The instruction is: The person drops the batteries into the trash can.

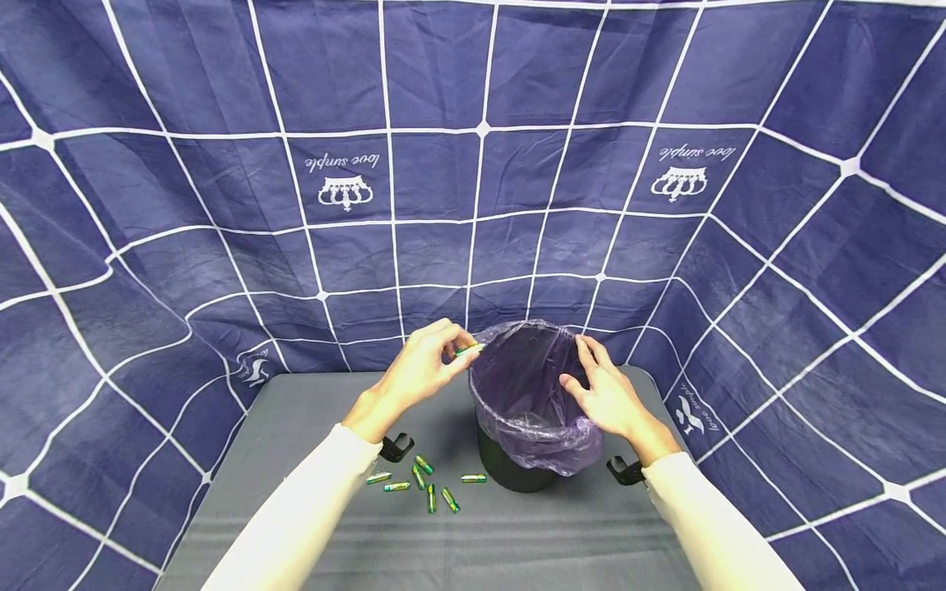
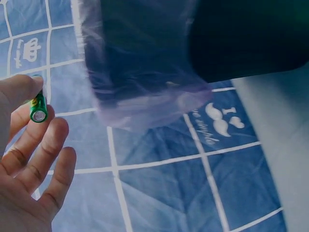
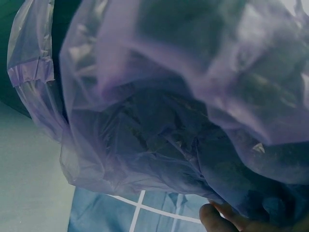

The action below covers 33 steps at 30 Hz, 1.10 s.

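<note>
My left hand [image 1: 429, 361] pinches a green and yellow battery [image 1: 470, 350] between thumb and fingertips, just at the left rim of a dark bin [image 1: 510, 464]. One end of that battery faces the camera in the left wrist view, where the other fingers are loosely spread. A thin purple plastic bag [image 1: 584, 447] lines the bin and folds over its rim. My right hand [image 1: 609, 398] rests at the bin's right rim, fingers extended and thumb towards the opening. Its fingertips [image 3: 217, 217] show beneath the bag in the right wrist view; the bag hides the rest.
Several similar batteries [image 1: 418, 478] lie scattered on the grey table [image 1: 325, 542], left of the bin. Blue cloth [image 1: 436, 172] with white grid lines hangs behind and at both sides. Each wrist wears a black band [image 1: 397, 447].
</note>
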Available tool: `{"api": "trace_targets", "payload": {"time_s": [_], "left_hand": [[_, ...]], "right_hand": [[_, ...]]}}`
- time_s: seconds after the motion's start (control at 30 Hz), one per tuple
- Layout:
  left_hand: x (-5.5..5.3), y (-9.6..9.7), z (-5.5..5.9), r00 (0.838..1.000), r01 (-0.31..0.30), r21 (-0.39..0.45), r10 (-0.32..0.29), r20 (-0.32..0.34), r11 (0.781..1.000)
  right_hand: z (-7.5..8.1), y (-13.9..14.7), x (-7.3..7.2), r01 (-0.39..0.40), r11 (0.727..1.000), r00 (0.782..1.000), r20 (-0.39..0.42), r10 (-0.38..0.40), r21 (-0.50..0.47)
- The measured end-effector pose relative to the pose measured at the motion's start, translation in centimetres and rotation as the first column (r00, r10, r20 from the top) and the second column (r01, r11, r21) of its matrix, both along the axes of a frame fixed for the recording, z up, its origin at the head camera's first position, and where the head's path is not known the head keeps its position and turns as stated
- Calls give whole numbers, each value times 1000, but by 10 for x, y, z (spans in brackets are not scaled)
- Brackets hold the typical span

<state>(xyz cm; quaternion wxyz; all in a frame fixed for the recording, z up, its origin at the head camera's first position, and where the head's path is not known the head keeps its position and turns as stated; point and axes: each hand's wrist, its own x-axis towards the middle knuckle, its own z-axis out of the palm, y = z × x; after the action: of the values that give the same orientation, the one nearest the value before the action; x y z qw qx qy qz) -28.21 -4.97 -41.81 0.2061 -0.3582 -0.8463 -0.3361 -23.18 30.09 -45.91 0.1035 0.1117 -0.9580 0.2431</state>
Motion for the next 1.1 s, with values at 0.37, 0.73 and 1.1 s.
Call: {"api": "trace_targets", "payload": {"time_s": [0.37,0.73,1.1], "left_hand": [[-8,37,38,995,101,-85,-101,-4,991],[-21,71,48,993,115,-204,-105,56,972],[-20,69,41,997,60,-285,-47,55,957]], "right_hand": [[-2,-1,-1,6,1000,1000,4,-6,6],[2,-2,1,12,1000,1000,-3,-12,2],[1,0,1,8,1000,1000,8,-8,2]]}}
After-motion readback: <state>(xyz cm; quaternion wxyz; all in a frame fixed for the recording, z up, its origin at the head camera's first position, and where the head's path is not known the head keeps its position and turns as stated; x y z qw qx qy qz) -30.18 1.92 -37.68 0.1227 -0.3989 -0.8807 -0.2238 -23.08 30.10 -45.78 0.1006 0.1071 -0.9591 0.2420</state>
